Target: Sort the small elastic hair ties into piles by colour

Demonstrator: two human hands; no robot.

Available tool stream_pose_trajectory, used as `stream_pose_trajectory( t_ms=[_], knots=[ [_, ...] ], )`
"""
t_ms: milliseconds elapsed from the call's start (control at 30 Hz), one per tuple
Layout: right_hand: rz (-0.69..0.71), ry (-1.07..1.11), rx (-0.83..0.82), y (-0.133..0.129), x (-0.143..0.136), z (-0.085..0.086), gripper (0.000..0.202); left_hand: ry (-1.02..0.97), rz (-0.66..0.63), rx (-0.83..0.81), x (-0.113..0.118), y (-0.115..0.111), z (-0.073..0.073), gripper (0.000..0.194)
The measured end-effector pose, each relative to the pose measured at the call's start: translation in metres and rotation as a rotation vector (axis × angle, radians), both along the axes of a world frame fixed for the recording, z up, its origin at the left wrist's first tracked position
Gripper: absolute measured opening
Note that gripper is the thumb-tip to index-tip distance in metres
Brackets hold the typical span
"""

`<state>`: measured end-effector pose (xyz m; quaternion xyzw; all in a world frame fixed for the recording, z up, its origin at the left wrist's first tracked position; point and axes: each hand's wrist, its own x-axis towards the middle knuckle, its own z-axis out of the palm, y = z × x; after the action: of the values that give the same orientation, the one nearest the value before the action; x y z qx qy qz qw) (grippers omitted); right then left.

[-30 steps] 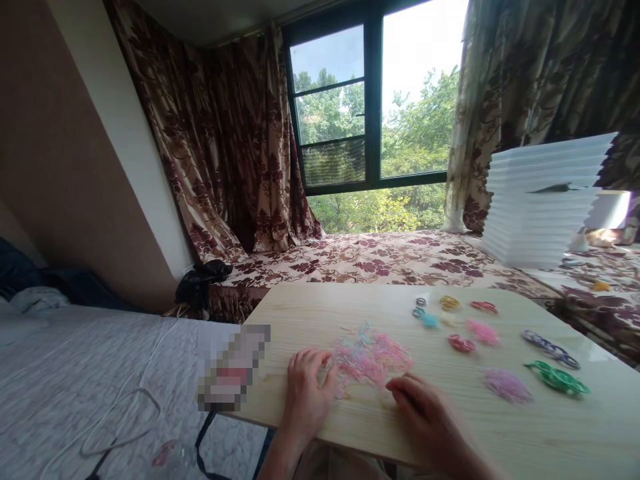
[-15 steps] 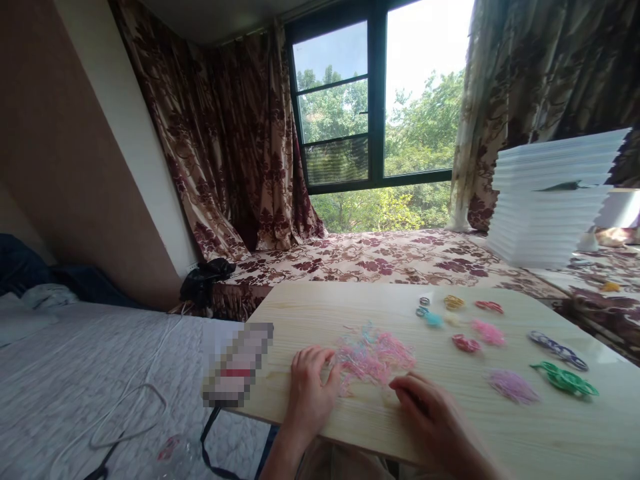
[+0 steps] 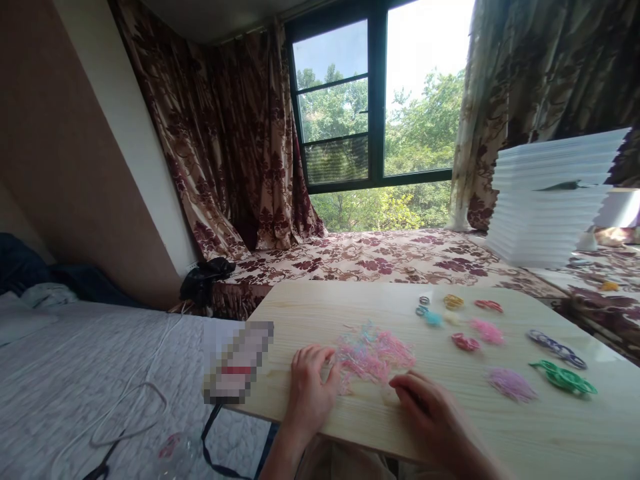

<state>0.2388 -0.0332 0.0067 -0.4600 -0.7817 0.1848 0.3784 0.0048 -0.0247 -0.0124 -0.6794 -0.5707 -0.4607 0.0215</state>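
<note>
A loose pile of thin pink and pale blue strands (image 3: 375, 355), perhaps small elastic bands, lies on the light wooden table (image 3: 310, 307). My left hand (image 3: 313, 383) rests at the pile's left edge, fingers bent and thumb apart, with nothing visible in it. On the near right side of the pile is my right hand (image 3: 427, 400), its fingers curled in and pressed together. Whatever its fingertips hold, if anything, is hidden. To the right lie a lilac heap of strands (image 3: 513, 385), a pink heap (image 3: 487, 331) and a small blue heap (image 3: 433, 319).
Coloured bands lie farther right: green (image 3: 565, 378), purple and white (image 3: 557, 349), red (image 3: 466, 342) and yellow (image 3: 453, 302). A blurred-out object (image 3: 237, 363) covers the table's left corner. Beyond are a bed (image 3: 115, 360), a black bag (image 3: 206, 279) and stacked white foam (image 3: 550, 207).
</note>
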Motion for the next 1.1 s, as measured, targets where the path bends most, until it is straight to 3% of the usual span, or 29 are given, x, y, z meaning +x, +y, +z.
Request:
stream_pose_trajectory(
  t_ms=[1100],
  knots=[
    [-0.009, 0.012, 0.027, 0.0007, -0.0012, -0.0004, 0.032, -0.012, -0.02, -0.024, -0.001, 0.0004, 0.0011, 0.014]
  ],
)
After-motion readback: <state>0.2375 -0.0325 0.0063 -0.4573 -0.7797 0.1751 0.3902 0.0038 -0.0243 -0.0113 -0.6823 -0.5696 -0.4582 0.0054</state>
